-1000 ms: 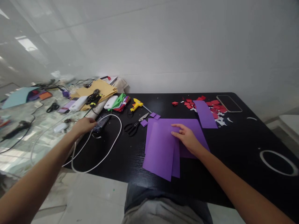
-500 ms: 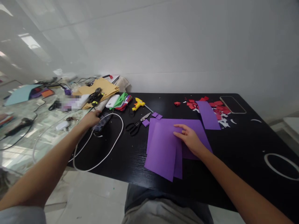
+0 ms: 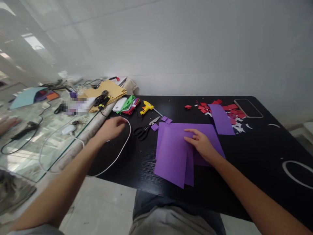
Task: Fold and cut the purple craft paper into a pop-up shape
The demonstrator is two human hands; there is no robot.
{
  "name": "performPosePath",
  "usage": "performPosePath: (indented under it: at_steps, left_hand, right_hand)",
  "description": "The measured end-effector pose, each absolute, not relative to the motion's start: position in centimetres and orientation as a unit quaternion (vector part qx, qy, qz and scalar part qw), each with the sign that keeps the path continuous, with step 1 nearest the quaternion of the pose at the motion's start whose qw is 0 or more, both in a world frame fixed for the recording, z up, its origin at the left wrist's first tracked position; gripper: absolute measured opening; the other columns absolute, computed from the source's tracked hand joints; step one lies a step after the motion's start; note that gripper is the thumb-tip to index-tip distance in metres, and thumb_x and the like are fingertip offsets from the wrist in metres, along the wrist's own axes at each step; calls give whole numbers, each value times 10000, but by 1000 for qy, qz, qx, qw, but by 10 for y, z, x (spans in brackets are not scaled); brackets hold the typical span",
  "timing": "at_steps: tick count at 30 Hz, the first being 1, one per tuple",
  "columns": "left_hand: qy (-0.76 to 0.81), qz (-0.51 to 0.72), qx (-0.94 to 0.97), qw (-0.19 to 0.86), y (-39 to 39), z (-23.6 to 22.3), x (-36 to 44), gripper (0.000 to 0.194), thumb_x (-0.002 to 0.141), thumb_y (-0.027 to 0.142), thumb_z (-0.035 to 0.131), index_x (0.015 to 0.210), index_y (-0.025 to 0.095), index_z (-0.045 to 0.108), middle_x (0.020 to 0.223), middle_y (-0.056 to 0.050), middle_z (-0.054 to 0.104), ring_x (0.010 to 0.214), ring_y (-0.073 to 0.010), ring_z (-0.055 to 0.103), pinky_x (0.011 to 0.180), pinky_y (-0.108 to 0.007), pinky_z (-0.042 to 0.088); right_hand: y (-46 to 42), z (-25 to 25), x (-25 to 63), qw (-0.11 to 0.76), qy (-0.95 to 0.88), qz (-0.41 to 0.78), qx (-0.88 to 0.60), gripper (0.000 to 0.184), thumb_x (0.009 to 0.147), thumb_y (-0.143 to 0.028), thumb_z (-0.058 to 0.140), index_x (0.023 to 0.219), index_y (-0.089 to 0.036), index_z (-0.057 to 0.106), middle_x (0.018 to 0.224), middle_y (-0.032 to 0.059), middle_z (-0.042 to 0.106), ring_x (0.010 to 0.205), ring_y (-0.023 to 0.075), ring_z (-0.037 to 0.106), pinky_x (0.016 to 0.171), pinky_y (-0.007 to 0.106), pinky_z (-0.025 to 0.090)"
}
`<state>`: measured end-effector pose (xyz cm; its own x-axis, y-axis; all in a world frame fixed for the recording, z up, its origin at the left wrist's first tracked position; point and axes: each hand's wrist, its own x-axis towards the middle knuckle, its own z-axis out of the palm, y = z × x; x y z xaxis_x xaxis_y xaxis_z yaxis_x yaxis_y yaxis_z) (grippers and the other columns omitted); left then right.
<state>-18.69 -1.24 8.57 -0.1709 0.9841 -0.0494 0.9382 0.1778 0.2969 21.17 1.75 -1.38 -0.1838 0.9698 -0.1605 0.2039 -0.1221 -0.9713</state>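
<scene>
My right hand rests on sheets of purple paper, its index finger and thumb stretched out and apart. The sheets overlap; the upper ones lie at a slant over a wider one. My left hand is over the left part of the black table, beside a white cable loop. Its fingers curl inward and are smeared, so I cannot tell whether they hold anything. The phone beneath it is mostly hidden. Between my hands lie black-handled scissors and small purple paper pieces.
A yellow glue gun lies behind the scissors, near folded coloured paper. Red scraps, a purple strip and a phone-shaped case are at back right. Another person's hand shows at far left over the glass table.
My left hand has moved right, from the phone's far edge to over the phone. My right hand stays on the purple paper. The view has shifted slightly.
</scene>
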Motion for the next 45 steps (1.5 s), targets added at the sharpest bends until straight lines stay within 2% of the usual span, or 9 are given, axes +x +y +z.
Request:
performPosePath:
  at_steps: [5,10,14,22,25,29,35,42,45]
  left_hand:
    - [616,202,747,150,-10,56,-78,233,958,234,595,1126,222,756,1172,-54,770,1065,-219,723,994,-342,568]
    - [589,286,746,126,17,26,-23,245,952,178,591,1157,156,723,1197,-129,722,1159,-270,671,1074,-427,523]
    - [587,328,732,109,21,16,-26,210,968,183,579,1144,158,691,1150,-124,722,1153,-268,662,1060,-424,521]
    - [601,347,712,109,5,10,-51,125,947,168,579,1048,172,653,1027,-103,722,956,-241,684,904,-403,565]
    - [572,343,734,128,11,5,-37,144,943,203,629,1078,167,666,1058,-101,733,1006,-246,693,947,-404,563]
    - [539,350,753,143,26,4,-19,194,947,258,672,1116,165,687,1122,-112,735,1073,-261,689,1010,-427,547]
    - [521,390,740,168,27,-4,-18,119,965,189,645,1044,183,734,1047,-78,757,976,-203,710,907,-346,578]
    - [541,395,718,190,23,-14,-17,160,980,163,604,1062,188,738,1078,-72,773,999,-179,732,898,-312,600]
    - [570,364,714,180,19,-2,-17,192,980,164,592,1112,191,729,1144,-82,769,1051,-184,728,926,-312,594]
  right_hand:
    - [17,-12,212,355,-562,523,-534,504,761,-407,742,1213,-185,707,627,-82,360,565,126,329,552,276,262]
    - [17,-12,212,350,-568,518,-536,534,769,-424,747,1241,-180,700,625,-88,332,560,125,314,546,278,251]
    - [16,-11,213,343,-569,524,-532,533,783,-433,754,1255,-195,691,631,-83,349,560,129,324,547,283,263]
    - [16,-13,212,350,-562,533,-527,508,760,-410,770,1221,-205,708,601,-83,378,548,131,348,548,282,292]
    - [16,-12,211,350,-563,531,-528,508,767,-408,764,1227,-200,708,614,-77,399,556,134,367,555,286,309]
    - [16,-10,211,352,-567,525,-528,509,769,-415,757,1225,-193,710,620,-88,343,554,127,336,555,285,294]
    - [16,-12,212,354,-564,530,-525,500,763,-412,758,1215,-201,719,632,-83,351,561,133,357,554,291,303]
    - [15,-11,212,340,-553,545,-531,508,789,-448,748,1243,-226,703,658,-49,464,581,152,413,562,301,325]
    - [15,-11,214,334,-566,520,-545,495,793,-450,745,1234,-227,721,636,-53,415,561,148,370,548,303,303]
